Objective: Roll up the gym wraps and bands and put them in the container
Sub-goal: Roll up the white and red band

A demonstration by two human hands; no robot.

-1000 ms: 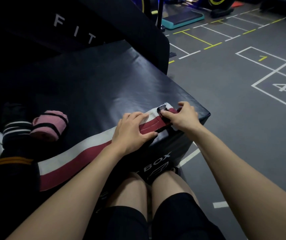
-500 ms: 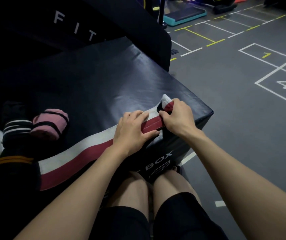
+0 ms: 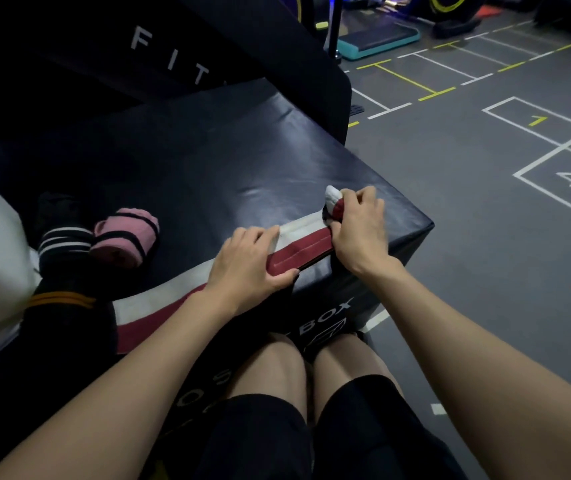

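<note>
While the left hand [image 3: 247, 263] presses flat on the red-and-white wrap [image 3: 297, 245] along the black plyo box [image 3: 242, 161], the right hand [image 3: 358, 226] pinches its small rolled end at the box's near corner.

On the black padded box [image 3: 207, 161], the left hand [image 3: 246, 268] lies flat on the red-and-white wrap [image 3: 297, 245]; just beyond it, at the box's corner, the right hand [image 3: 358, 230] grips the wrap's rolled end; a rolled pink wrap [image 3: 124, 237] sits farther left
</note>
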